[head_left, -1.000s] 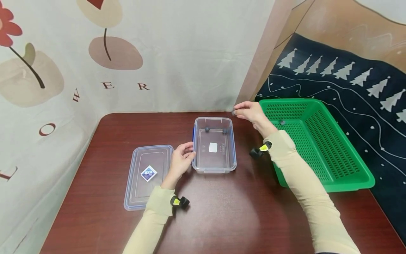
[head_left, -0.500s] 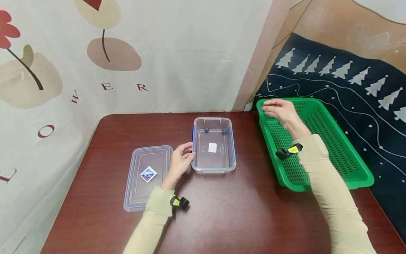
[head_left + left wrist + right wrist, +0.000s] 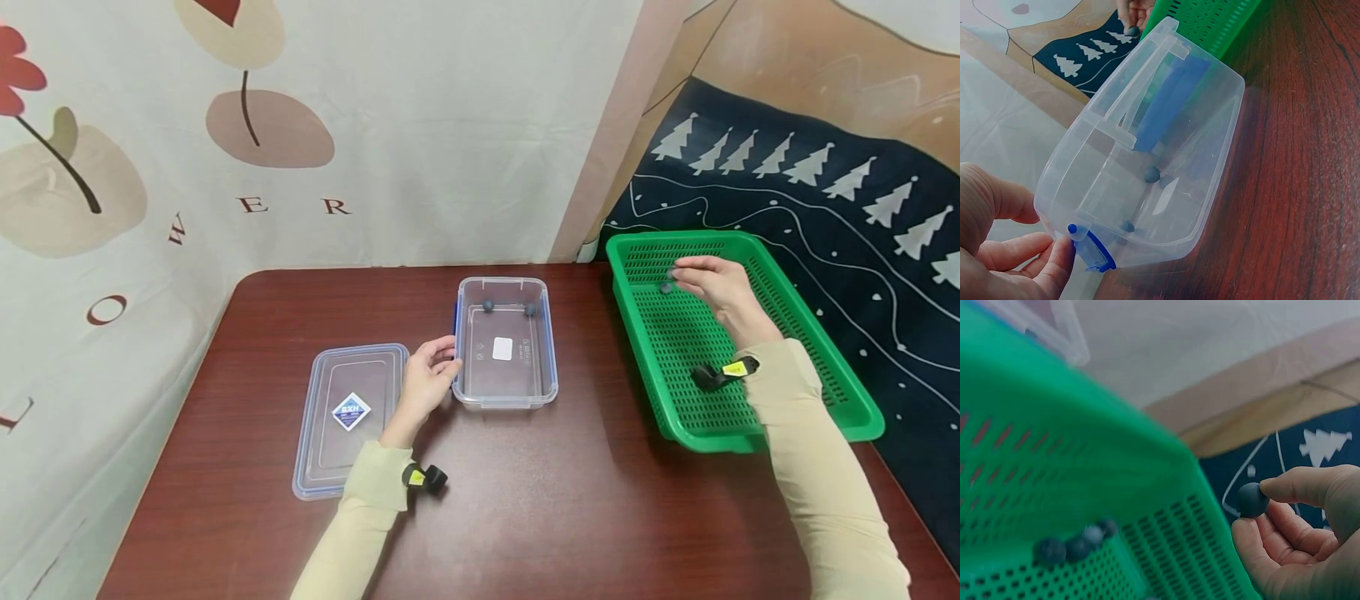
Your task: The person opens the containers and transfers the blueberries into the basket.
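Observation:
My right hand (image 3: 716, 287) is over the green basket (image 3: 813, 358), pinching a dark blueberry (image 3: 1252, 500) between thumb and fingertips. Several more blueberries (image 3: 1077, 548) lie on the basket floor in the right wrist view. At the left side of a clear plastic container (image 3: 504, 387), my left hand (image 3: 426, 385) holds its edge beside a blue latch (image 3: 1094, 250). Two blueberries (image 3: 1152, 174) sit inside this lidless container, near its far end in the head view.
A clear lid (image 3: 352, 462) with a blue edge and a diamond label lies flat on the brown table (image 3: 540, 500), left of the container. Behind the table hangs a pale printed cloth (image 3: 450, 150). Dark tree-patterned fabric (image 3: 780, 196) is behind the basket.
My right hand has moved right, from beside the container to over the basket, with a blueberry between its fingertips throughout. The left hand and the container have stayed in place.

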Motion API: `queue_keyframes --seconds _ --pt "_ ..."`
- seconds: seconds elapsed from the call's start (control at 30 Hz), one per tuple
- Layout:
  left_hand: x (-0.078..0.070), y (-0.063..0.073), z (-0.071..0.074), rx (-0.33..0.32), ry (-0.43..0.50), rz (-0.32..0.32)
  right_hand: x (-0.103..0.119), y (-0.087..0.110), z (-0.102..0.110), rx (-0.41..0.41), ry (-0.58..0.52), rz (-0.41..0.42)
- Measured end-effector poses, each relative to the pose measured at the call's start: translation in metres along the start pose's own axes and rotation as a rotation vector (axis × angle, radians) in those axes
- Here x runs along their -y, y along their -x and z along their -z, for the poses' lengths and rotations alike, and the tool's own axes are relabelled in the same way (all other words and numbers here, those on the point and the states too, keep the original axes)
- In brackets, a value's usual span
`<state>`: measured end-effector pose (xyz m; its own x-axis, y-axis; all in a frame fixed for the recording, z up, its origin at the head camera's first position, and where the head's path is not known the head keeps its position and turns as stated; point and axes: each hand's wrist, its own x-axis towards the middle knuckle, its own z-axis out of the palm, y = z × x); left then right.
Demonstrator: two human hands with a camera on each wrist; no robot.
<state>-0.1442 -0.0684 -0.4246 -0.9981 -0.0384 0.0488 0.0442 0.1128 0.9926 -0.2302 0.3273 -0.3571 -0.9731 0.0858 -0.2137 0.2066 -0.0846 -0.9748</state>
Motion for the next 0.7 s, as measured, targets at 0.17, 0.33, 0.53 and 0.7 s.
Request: queue_keyframes --seconds 0.17,0.33,0.53,0.7 --pt "0.000 0.001 0.000 0.001 -0.006 -0.004 -0.009 -0.001 0.013 -0.041 0.088 -0.042" --pt "0.001 0.000 0.000 -0.001 -0.012 -0.003 -0.017 -0.003 0.021 -0.067 0.167 -0.092" --pt "0.002 0.000 0.000 -0.003 -0.008 -0.001 -0.026 -0.008 0.025 -0.099 0.349 -0.137" --pt "0.004 -0.001 0.000 -0.003 -0.006 0.002 -0.030 -0.009 0.027 -0.101 0.380 -0.134"
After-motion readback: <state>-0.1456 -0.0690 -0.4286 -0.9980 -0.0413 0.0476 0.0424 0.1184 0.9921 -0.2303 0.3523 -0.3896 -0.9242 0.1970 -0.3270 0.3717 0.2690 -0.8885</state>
